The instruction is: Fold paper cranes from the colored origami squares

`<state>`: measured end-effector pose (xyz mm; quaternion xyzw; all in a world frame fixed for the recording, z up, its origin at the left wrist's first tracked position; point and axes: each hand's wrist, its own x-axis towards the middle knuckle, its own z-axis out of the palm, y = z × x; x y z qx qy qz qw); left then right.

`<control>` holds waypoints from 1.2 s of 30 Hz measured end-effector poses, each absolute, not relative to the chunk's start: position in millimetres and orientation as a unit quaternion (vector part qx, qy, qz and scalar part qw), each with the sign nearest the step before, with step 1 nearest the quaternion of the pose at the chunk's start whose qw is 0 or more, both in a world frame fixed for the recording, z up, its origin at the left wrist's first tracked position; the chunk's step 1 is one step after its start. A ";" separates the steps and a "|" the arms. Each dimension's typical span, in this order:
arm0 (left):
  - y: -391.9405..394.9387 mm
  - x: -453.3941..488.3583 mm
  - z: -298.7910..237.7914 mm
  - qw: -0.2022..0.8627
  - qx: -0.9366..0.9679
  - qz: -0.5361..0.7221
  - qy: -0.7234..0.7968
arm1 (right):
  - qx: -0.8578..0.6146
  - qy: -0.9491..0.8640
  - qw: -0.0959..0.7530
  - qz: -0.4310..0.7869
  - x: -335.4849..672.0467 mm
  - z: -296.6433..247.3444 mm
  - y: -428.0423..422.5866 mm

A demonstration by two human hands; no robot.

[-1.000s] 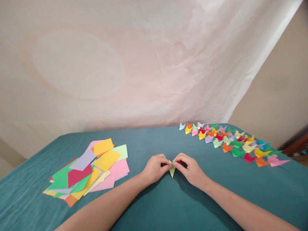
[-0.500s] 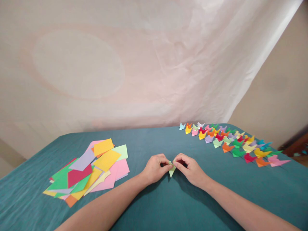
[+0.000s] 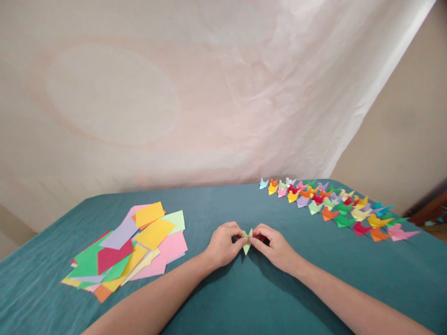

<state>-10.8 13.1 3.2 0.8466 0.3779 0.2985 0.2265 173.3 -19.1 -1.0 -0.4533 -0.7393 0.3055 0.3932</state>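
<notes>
A small pale green origami piece (image 3: 247,248) is held between my two hands over the middle of the table. Two points of the paper stick up between the fingertips, and one point hangs below them. My left hand (image 3: 226,243) pinches it from the left with thumb and fingers. From the right, my right hand (image 3: 273,244) grips it in a pinch too, its thumb on the near face. Fingertips cover the middle of the folded paper, so its inner folds are hidden.
Loose coloured paper sheets (image 3: 150,235) lie in an overlapping pile on the left. Rows of small folded paper birds (image 3: 328,214) stand at the back right. A teal cloth (image 3: 216,302) covers the table, and a pale sheet (image 3: 209,102) hangs behind it.
The green paper's upper points now show, spread apart above my fingers. My right thumb has shifted across the near face. Both hands stay in nearly the same place.
</notes>
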 end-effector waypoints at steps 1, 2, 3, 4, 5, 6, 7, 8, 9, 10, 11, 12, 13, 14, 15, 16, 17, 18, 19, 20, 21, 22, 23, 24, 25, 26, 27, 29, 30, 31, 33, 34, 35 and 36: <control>13.2 -10.9 2.9 0.222 0.848 0.297 0.379 | -0.456 -0.743 0.392 0.295 173.1 -1.1 -19.3; 13.2 -11.0 2.7 0.217 0.849 0.296 0.379 | -0.458 -0.746 0.390 0.284 173.0 -1.5 -19.3; 13.2 -10.9 2.4 0.213 0.851 0.295 0.380 | -0.460 -0.750 0.388 0.275 173.1 -2.0 -19.2; 13.1 -10.8 2.3 0.209 0.851 0.295 0.381 | -0.461 -0.754 0.386 0.266 173.3 -2.8 -18.9; 13.0 -10.7 2.2 0.205 0.852 0.294 0.381 | -0.462 -0.757 0.384 0.258 173.5 -3.7 -18.6; 12.8 -10.5 2.3 0.203 0.853 0.293 0.381 | -0.463 -0.759 0.382 0.252 173.8 -4.7 -18.3; 12.5 -10.3 2.6 0.201 0.854 0.292 0.381 | -0.465 -0.761 0.380 0.246 174.0 -5.7 -18.2; 12.1 -10.2 3.1 0.200 0.855 0.290 0.380 | -0.467 -0.762 0.377 0.242 174.0 -6.5 -18.2; 11.8 -10.1 3.7 0.199 0.857 0.288 0.379 | -0.469 -0.764 0.375 0.236 174.0 -7.2 -18.3; 11.4 -10.0 4.4 0.198 0.858 0.286 0.378 | -0.471 -0.766 0.372 0.231 173.8 -7.6 -18.5; 11.2 -9.9 5.1 0.198 0.859 0.284 0.377 | -0.471 -0.770 0.369 0.223 173.6 -7.9 -18.8; 11.1 -9.8 5.6 0.198 0.860 0.282 0.376 | -0.469 -0.775 0.366 0.215 173.5 -8.0 -19.1; 11.1 -9.7 5.9 0.200 0.860 0.282 0.375 | -0.466 -0.780 0.362 0.208 173.4 -8.0 -19.4; 11.4 -9.6 5.9 0.205 0.860 0.283 0.373 | -0.463 -0.785 0.360 0.201 173.5 -8.1 -19.5; 11.9 -9.5 5.8 0.213 0.859 0.285 0.369 | -0.460 -0.788 0.358 0.196 173.8 -8.2 -19.4; 12.7 -9.4 5.4 0.225 0.857 0.287 0.365 | -0.459 -0.790 0.358 0.194 174.3 -8.5 -19.2; 13.5 -9.4 5.0 0.238 0.853 0.291 0.361 | -0.461 -0.788 0.358 0.195 174.9 -8.9 -18.8; 14.4 -9.5 4.6 0.254 0.849 0.296 0.356 | -0.464 -0.785 0.360 0.198 175.5 -9.4 -18.2; 15.3 -9.6 4.2 0.268 0.844 0.303 0.352 | -0.469 -0.780 0.362 0.201 176.2 -9.8 -17.6; 16.1 -9.7 4.0 0.280 0.838 0.309 0.351 | -0.473 -0.776 0.365 0.205 176.7 -10.2 -16.9; 16.7 -9.9 3.9 0.288 0.833 0.316 0.352 | -0.476 -0.771 0.367 0.209 177.1 -10.3 -16.3; 17.1 -10.0 3.9 0.292 0.827 0.322 0.356 | -0.478 -0.768 0.370 0.212 177.4 -10.3 -15.7; 17.3 -10.1 4.0 0.293 0.823 0.327 0.361 | -0.478 -0.766 0.373 0.215 177.4 -10.0 -15.3; 17.3 -10.2 4.2 0.293 0.818 0.330 0.368 | -0.477 -0.764 0.375 0.219 177.4 -9.6 -15.0; 17.1 -10.1 4.4 0.292 0.814 0.333 0.375 | -0.475 -0.763 0.377 0.223 177.3 -9.1 -14.8; 16.9 -10.0 4.7 0.293 0.810 0.336 0.380 | -0.471 -0.763 0.380 0.227 177.1 -8.6 -14.7; 16.6 -9.9 4.9 0.294 0.807 0.339 0.385 | -0.468 -0.762 0.382 0.233 177.0 -8.2 -14.7; 16.0 -9.8 5.6 0.299 0.800 0.343 0.390 | -0.462 -0.759 0.386 0.247 176.9 -7.9 -14.8; 15.9 -9.7 5.9 0.302 0.798 0.344 0.391 | -0.462 -0.756 0.388 0.252 176.9 -8.0 -14.8; 15.8 -9.8 6.1 0.305 0.797 0.346 0.390 | -0.464 -0.753 0.390 0.256 176.9 -8.1 -14.8; 15.8 -9.9 6.3 0.309 0.798 0.346 0.386 | -0.469 -0.748 0.392 0.259 176.9 -8.3 -14.7; 15.9 -10.0 6.2 0.309 0.799 0.345 0.383 | -0.472 -0.745 0.394 0.259 176.9 -8.3 -14.6; 16.0 -10.2 5.9 0.309 0.802 0.343 0.379 | -0.475 -0.742 0.395 0.259 176.9 -8.0 -14.7; 16.2 -10.2 5.5 0.309 0.805 0.340 0.375 | -0.476 -0.741 0.396 0.260 176.9 -7.6 -14.9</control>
